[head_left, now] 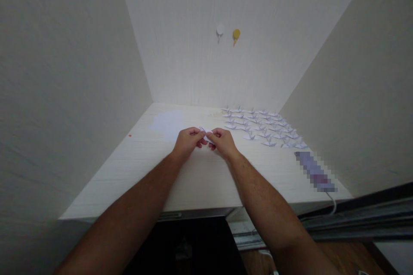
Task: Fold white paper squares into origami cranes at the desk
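Both of my hands meet over the middle of a pale wooden desk (200,180). My left hand (187,141) and my right hand (222,141) are closed, fingertips pinching a small piece of white folded paper (205,133) between them. The paper is mostly hidden by my fingers. To the right at the back of the desk stand several small white folded paper cranes (261,126) in rows. A pale sheet of paper (167,122) lies flat at the back left.
A blurred-out flat object (314,171) with a white cable (331,204) lies near the desk's right front corner. Walls close the desk in on the left, back and right. Two hooks (228,34), white and yellow, hang on the back wall. A small red dot (129,135) marks the desk's left side.
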### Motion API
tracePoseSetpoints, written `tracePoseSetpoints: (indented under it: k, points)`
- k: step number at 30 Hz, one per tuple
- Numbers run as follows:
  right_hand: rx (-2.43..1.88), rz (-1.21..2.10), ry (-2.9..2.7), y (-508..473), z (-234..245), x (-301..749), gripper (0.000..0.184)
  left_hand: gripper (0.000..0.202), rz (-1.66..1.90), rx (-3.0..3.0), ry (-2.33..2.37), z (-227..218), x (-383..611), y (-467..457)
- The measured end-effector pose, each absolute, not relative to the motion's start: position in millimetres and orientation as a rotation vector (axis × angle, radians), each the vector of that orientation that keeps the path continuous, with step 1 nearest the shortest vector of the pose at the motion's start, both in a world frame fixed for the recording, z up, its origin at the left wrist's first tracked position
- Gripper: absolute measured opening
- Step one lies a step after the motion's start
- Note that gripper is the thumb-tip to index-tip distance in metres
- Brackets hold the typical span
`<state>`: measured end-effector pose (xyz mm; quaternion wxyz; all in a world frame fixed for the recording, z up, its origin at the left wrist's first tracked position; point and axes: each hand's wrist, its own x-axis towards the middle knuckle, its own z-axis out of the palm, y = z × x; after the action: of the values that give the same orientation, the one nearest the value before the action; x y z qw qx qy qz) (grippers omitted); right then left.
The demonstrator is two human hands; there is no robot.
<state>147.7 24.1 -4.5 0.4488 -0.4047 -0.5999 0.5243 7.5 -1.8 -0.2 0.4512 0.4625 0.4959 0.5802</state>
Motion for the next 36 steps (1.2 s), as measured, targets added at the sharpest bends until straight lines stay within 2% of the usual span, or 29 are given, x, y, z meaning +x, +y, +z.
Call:
tracePoseSetpoints:
  k: [8,13,26,31,36]
  points:
    - [-1.048,1.332,-1.565,22,-3,149,0.025,0.01,1.552,1.144,1.369,-1,5,1]
    - [-1.095,1.357,-1.565,25,-8,150,0.026,0.018,1.594,1.18,1.331,2,4,0]
    - [-1.038,1.396,-1.52,23,-4,149,0.026,0.021,1.628,1.22,1.257,4,3,-2]
    - [-1.017,1.388,-1.532,24,-6,149,0.027,0.013,1.658,1.198,1.234,2,1,0]
    - [-1.015,1.359,-1.548,24,-7,151,0.027,0.015,1.605,1.237,1.187,1,-3,1]
